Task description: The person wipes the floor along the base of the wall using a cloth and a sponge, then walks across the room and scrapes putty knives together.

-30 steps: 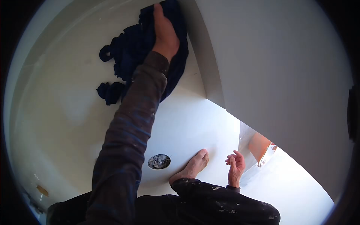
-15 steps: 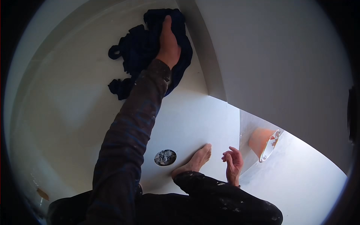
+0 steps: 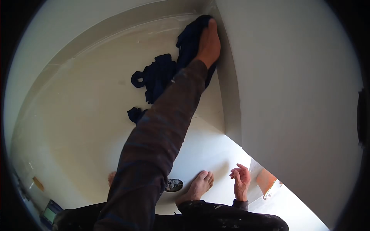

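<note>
Cloth (image 3: 189,42), dark blue, lies at twelve o'clock beneath the left hand (image 3: 209,44), whose grip I cannot tell, shifted nearer the side wall (image 3: 293,77), seemingly bringing work to the floor's (image 3: 92,96) edge; the right hand (image 3: 241,183), empty, curls loosely at five.

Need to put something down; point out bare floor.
Bare floor lies between the dark cloth and the left curved wall; another patch ahead of the right foot. Crowded: beside the panel, around the left hand.
</note>
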Demonstrator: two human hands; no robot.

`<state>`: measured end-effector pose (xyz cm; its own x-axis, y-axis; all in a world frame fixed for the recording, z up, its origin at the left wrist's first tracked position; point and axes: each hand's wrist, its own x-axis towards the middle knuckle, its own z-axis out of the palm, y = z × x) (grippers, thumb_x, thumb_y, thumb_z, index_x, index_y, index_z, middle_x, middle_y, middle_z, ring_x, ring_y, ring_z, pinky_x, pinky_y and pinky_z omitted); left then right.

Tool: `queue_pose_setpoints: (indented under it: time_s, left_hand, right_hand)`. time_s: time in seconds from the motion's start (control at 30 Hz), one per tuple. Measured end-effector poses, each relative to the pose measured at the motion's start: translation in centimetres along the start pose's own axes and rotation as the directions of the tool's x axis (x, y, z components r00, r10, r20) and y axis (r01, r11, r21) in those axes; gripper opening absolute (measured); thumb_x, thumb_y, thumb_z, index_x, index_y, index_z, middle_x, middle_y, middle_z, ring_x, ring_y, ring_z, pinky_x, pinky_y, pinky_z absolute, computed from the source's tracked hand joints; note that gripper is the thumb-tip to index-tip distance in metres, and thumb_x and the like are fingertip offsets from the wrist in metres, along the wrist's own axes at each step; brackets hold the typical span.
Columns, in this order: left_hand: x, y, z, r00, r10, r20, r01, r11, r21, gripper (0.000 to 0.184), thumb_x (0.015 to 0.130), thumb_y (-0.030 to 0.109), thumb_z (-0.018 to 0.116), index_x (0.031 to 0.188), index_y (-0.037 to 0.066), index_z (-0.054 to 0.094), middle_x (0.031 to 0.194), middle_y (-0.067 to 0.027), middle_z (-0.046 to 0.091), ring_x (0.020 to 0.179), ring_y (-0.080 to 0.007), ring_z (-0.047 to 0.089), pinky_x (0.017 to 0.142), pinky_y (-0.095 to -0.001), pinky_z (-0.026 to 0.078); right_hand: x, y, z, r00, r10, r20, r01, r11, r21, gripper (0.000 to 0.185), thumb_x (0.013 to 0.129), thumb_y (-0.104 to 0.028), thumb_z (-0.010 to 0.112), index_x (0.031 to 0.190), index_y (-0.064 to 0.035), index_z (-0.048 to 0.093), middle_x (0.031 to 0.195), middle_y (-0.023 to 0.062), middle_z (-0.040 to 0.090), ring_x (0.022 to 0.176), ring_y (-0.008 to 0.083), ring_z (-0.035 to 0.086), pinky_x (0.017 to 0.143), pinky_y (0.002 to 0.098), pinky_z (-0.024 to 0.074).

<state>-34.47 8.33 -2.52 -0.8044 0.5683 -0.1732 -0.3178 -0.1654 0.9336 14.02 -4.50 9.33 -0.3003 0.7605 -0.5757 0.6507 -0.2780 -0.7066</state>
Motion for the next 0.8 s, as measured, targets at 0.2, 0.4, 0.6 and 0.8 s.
queue_pose_setpoints:
  time_s: [0.2, 0.4, 0.6, 0.8]
  left_hand:
    - [-2.9, 1.3, -2.5, 0.994, 0.077, 0.071, -0.094, 0.957, 0.273, 0.077, 0.112, 0.057, 0.032, 0.122, -0.016, 0.056, 0.120, -0.0368, 0.062, 0.118, -0.0473, 0.057, 0.105, -0.0475, 0.041]
    - [-2.0, 1.0, -0.4, 0.952, 0.304, -0.044, -0.267, 0.889, 0.372, 0.076, 0.112, 0.055, 0.031, 0.110, -0.016, 0.059, 0.107, -0.0386, 0.061, 0.107, -0.0512, 0.057, 0.100, -0.0511, 0.043]
    - [-1.0, 0.7, -0.9, 0.992, 0.127, 0.014, -0.127, 0.972, 0.199, 0.073, 0.113, 0.053, 0.035, 0.114, -0.016, 0.059, 0.115, -0.0328, 0.063, 0.113, -0.0444, 0.057, 0.105, -0.0469, 0.042]
    - [-3.4, -2.5, -0.6, 0.865, 0.500, 0.039, -0.487, 0.820, 0.300, 0.072, 0.113, 0.048, 0.037, 0.141, -0.018, 0.045, 0.143, -0.0346, 0.052, 0.140, -0.0431, 0.047, 0.119, -0.0448, 0.033]
  right_hand:
    - [0.3, 1.4, -0.7, 0.997, 0.058, -0.058, -0.058, 0.998, 0.004, 0.028, 0.104, -0.009, 0.062, 0.129, 0.0029, 0.061, 0.096, 0.0095, 0.072, 0.081, 0.0138, 0.067, 0.073, 0.0275, 0.0544]
    - [1.3, 1.3, 0.0, 0.999, 0.013, -0.044, -0.011, 0.999, 0.044, 0.027, 0.103, -0.008, 0.062, 0.129, 0.0022, 0.061, 0.096, 0.0086, 0.072, 0.080, 0.0140, 0.067, 0.072, 0.0267, 0.0538]
    - [0.2, 2.4, -0.8, 0.997, 0.061, -0.044, -0.060, 0.998, 0.013, 0.027, 0.105, -0.010, 0.064, 0.130, -0.0002, 0.061, 0.095, 0.0083, 0.072, 0.078, 0.0136, 0.067, 0.069, 0.0262, 0.0540]
    - [0.8, 2.2, -0.6, 0.994, 0.109, 0.000, -0.109, 0.993, 0.054, 0.026, 0.105, -0.009, 0.063, 0.129, 0.0004, 0.061, 0.096, 0.0083, 0.072, 0.078, 0.0137, 0.067, 0.069, 0.0264, 0.0540]
